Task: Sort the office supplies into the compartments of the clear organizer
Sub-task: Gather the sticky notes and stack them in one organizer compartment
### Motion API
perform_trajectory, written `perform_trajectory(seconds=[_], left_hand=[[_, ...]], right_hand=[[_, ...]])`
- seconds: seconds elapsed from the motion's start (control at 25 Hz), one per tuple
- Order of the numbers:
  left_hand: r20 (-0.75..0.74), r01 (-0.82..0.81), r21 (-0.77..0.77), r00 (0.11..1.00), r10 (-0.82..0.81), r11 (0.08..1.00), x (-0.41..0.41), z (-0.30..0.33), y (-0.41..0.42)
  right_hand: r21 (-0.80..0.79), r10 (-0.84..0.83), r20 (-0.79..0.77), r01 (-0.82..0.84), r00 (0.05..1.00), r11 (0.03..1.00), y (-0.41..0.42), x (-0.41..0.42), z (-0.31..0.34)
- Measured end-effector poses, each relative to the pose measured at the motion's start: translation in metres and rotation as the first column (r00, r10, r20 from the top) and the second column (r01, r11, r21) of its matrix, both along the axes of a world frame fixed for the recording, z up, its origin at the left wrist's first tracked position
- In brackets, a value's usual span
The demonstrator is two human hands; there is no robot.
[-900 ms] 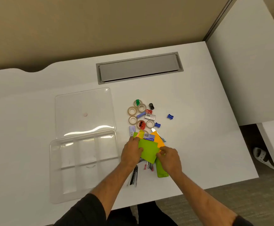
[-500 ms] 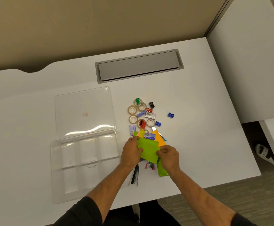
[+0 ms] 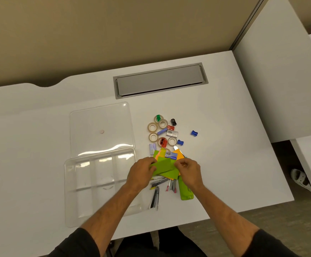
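The clear organizer point(image 3: 71, 197) lies on the white desk at the left, its compartments bare, with its clear lid point(image 3: 101, 127) flat behind it. To its right is a pile of supplies: several tape rolls point(image 3: 152, 127), blue sharpeners point(image 3: 194, 133), a red sharpener point(image 3: 163, 142), staple boxes point(image 3: 172, 133), orange sticky notes point(image 3: 178, 152), a stapler point(image 3: 155, 197) and a green case point(image 3: 185, 190). My left hand point(image 3: 141, 173) and my right hand point(image 3: 188, 170) both pinch a green sticky-note pad point(image 3: 163, 166) from either side, just above the pile.
A grey cable hatch point(image 3: 160, 80) is set into the desk at the back. A white partition point(image 3: 280, 80) rises along the right edge. The desk's front edge runs close under my forearms. A shoe point(image 3: 301, 179) shows on the floor at the right.
Both hands have drawn closer together on the green pad and lifted it slightly off the pile. The pad has turned a little. The other supplies have not moved.
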State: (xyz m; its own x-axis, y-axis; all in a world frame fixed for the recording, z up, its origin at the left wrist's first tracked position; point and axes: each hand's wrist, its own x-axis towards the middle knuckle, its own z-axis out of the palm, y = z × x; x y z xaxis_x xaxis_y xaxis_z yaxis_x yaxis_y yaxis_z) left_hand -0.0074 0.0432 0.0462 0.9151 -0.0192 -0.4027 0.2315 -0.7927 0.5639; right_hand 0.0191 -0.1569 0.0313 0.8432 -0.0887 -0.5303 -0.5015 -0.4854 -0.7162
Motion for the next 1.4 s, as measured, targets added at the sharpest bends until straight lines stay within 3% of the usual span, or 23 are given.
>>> perform_trajectory(seconds=[0.08, 0.2, 0.4, 0.52, 0.68, 0.88, 1.2, 1.32, 1.4], left_hand=[[0.04, -0.036, -0.038, 0.998, 0.037, 0.999, -0.005, 0.0, 0.007], [0.085, -0.106, -0.077, 0.99, 0.113, 0.991, -0.01, 0.0, 0.015], [0.119, -0.147, -0.085, 0.981, 0.156, 0.986, -0.015, -0.002, 0.023], [0.133, -0.141, -0.094, 0.979, 0.153, 0.986, -0.018, 0.001, 0.025], [0.154, -0.175, -0.085, 0.97, 0.186, 0.981, -0.021, 0.014, 0.029], [0.183, -0.273, -0.103, 0.94, 0.288, 0.956, -0.036, 0.035, 0.04], [0.245, -0.281, -0.175, 0.916, 0.318, 0.944, -0.061, 0.057, 0.079], [0.23, -0.296, -0.212, 0.911, 0.342, 0.931, -0.07, 0.056, 0.09], [0.175, -0.35, -0.283, 0.897, 0.407, 0.893, -0.077, 0.058, 0.093]], right_hand=[[-0.232, 0.169, 0.023, -0.159, 0.985, 0.96, -0.003, -0.005, -0.014], [-0.506, 0.461, -0.048, -0.419, 0.886, 0.754, 0.002, -0.012, -0.027], [-0.614, 0.503, -0.1, -0.451, 0.859, 0.648, 0.016, -0.019, -0.037], [-0.587, 0.492, -0.053, -0.425, 0.869, 0.689, 0.014, -0.017, -0.036], [-0.339, 0.387, 0.04, -0.352, 0.921, 0.872, 0.011, -0.01, -0.019], [-0.139, 0.276, 0.109, -0.26, 0.955, 0.955, 0.021, -0.013, 0.012], [-0.161, 0.263, 0.354, -0.219, 0.898, 0.963, 0.062, -0.03, 0.055], [-0.256, 0.378, 0.428, -0.291, 0.821, 0.922, 0.087, -0.05, 0.065], [-0.346, 0.46, 0.521, -0.315, 0.719, 0.884, 0.102, -0.065, 0.073]])
